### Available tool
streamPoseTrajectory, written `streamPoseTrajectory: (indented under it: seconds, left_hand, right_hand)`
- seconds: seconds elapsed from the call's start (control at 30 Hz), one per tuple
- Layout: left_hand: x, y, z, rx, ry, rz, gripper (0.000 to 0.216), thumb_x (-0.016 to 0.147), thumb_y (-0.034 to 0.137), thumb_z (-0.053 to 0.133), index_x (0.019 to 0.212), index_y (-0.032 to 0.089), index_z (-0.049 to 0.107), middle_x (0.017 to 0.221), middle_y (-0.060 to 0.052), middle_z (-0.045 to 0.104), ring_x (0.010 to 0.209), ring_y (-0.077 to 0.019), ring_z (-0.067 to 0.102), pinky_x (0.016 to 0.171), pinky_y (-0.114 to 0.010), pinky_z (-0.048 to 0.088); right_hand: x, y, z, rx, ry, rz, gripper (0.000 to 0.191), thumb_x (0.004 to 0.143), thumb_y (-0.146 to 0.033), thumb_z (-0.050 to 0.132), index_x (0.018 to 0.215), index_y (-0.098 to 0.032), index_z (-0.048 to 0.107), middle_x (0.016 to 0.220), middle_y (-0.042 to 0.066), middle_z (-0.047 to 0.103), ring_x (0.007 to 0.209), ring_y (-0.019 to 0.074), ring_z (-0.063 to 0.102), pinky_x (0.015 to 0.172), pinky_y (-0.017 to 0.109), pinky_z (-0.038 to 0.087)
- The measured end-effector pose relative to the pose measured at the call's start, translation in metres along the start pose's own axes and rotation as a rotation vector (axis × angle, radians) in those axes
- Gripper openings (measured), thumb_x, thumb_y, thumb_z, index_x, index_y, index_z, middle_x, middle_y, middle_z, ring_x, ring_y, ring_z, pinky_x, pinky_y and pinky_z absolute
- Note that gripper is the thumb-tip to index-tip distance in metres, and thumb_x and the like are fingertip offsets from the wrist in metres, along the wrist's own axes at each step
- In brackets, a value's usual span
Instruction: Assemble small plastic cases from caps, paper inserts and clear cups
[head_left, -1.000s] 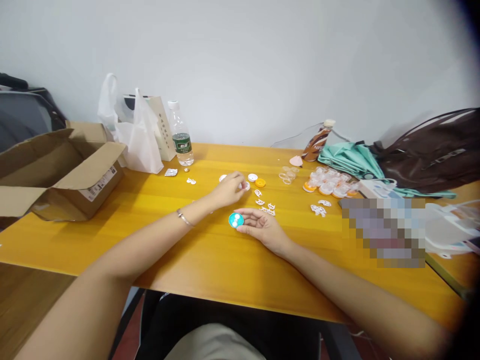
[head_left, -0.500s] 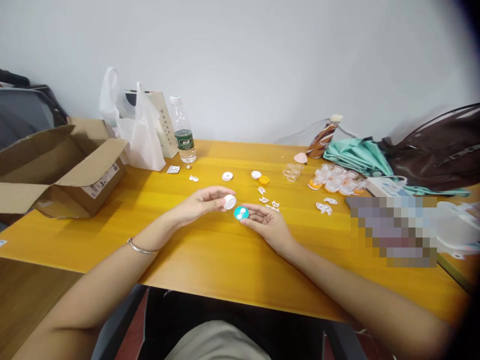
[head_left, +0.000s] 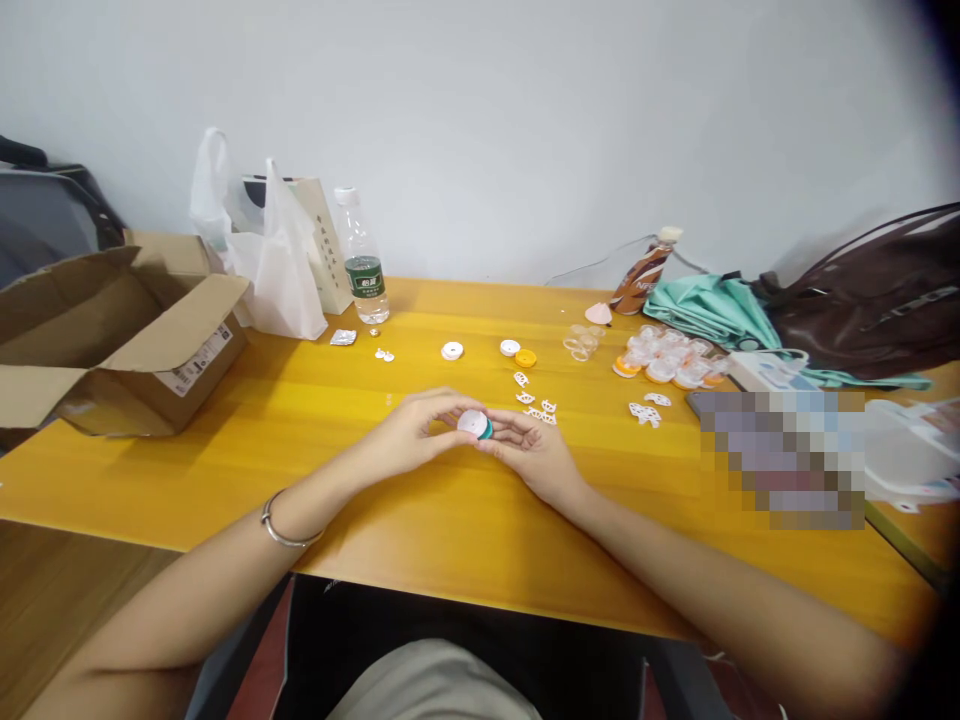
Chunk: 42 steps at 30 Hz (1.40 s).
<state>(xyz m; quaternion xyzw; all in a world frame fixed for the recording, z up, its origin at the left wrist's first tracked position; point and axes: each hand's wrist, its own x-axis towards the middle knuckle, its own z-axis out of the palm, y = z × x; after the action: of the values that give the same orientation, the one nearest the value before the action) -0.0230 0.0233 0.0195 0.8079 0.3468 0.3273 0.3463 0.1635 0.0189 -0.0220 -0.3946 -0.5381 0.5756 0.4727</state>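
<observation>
My left hand (head_left: 426,430) pinches a round white plastic disc (head_left: 472,423) at its edge. The disc lies over a teal round piece (head_left: 489,430), whose right rim alone shows. My right hand (head_left: 531,447) grips that teal piece between thumb and fingers. Both hands meet just above the table (head_left: 420,520). Beyond my right fingers lie several small white cut-out plastic pieces (head_left: 525,398). Farther back are a white disc (head_left: 452,350), another white disc (head_left: 510,347) and a yellow disc (head_left: 526,358).
At left stand an open cardboard box (head_left: 172,345), a white plastic bag (head_left: 281,285) and a water bottle (head_left: 365,270). Clear rings (head_left: 583,342), clear-and-orange round parts (head_left: 667,358), a brown bottle (head_left: 641,275), a teal cloth item (head_left: 712,312) and a brown bag (head_left: 862,300) are at right.
My left hand has moved right, bringing the white disc onto the teal piece. The teal piece's inside, with its white spots, is now covered. My right hand has barely moved.
</observation>
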Motion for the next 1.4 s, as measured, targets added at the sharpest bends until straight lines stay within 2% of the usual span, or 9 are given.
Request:
streamPoseTrajectory:
  seconds: [0.23,0.43,0.7,0.93,1.17,1.4]
  left_hand:
    - [-0.002,0.005,0.002,0.172,0.002,0.052,0.029,0.078,0.031,0.059,0.105,0.022,0.061,0.095,-0.005,0.061,0.087,-0.0164,0.057,0.082,-0.029,0.044]
    - [-0.003,0.003,0.002,0.183,0.008,0.093,0.028,0.078,0.031,0.058,0.105,0.022,0.061,0.095,-0.004,0.06,0.086,-0.0152,0.057,0.08,-0.026,0.043]
    - [-0.004,0.006,-0.002,0.24,-0.092,0.177,0.03,0.082,0.031,0.053,0.111,0.022,0.057,0.097,-0.007,0.058,0.09,-0.0174,0.053,0.081,-0.028,0.041]
    - [-0.005,0.0,0.004,0.386,-0.038,0.216,0.03,0.082,0.032,0.051,0.109,0.017,0.056,0.089,-0.006,0.054,0.081,-0.0152,0.051,0.074,-0.026,0.043]
    - [-0.006,-0.008,0.01,0.43,-0.011,0.277,0.028,0.081,0.028,0.052,0.107,0.016,0.054,0.093,-0.007,0.056,0.084,-0.0155,0.052,0.076,-0.028,0.044]
    - [-0.005,-0.007,0.007,0.38,-0.008,0.288,0.037,0.081,0.033,0.055,0.115,0.018,0.05,0.095,-0.007,0.057,0.087,-0.0154,0.053,0.077,-0.028,0.044]
  right_hand:
    - [-0.003,-0.004,0.001,0.002,-0.008,-0.003,0.039,0.057,-0.024,0.074,0.094,-0.02,0.06,0.077,0.0,0.07,0.072,0.0143,0.066,0.081,0.034,0.051]
    - [-0.004,-0.006,0.0,0.007,-0.025,0.002,0.032,0.06,-0.021,0.072,0.088,-0.021,0.057,0.074,-0.001,0.07,0.069,0.0147,0.066,0.078,0.033,0.05]
    - [-0.004,-0.006,0.0,0.046,-0.035,0.039,0.035,0.058,-0.019,0.074,0.086,-0.021,0.055,0.072,-0.002,0.069,0.065,0.013,0.065,0.076,0.031,0.05]
    - [-0.001,-0.002,-0.006,0.192,-0.223,0.104,0.036,0.066,-0.022,0.071,0.097,-0.021,0.053,0.087,0.001,0.068,0.08,0.0125,0.064,0.081,0.03,0.047]
    - [-0.002,-0.003,-0.008,0.231,-0.22,0.143,0.034,0.067,-0.023,0.071,0.094,-0.022,0.05,0.081,-0.001,0.067,0.075,0.0105,0.064,0.079,0.029,0.048]
    - [-0.001,-0.004,-0.009,0.216,-0.226,0.143,0.034,0.067,-0.024,0.07,0.094,-0.023,0.049,0.083,-0.001,0.067,0.076,0.0108,0.064,0.078,0.03,0.05]
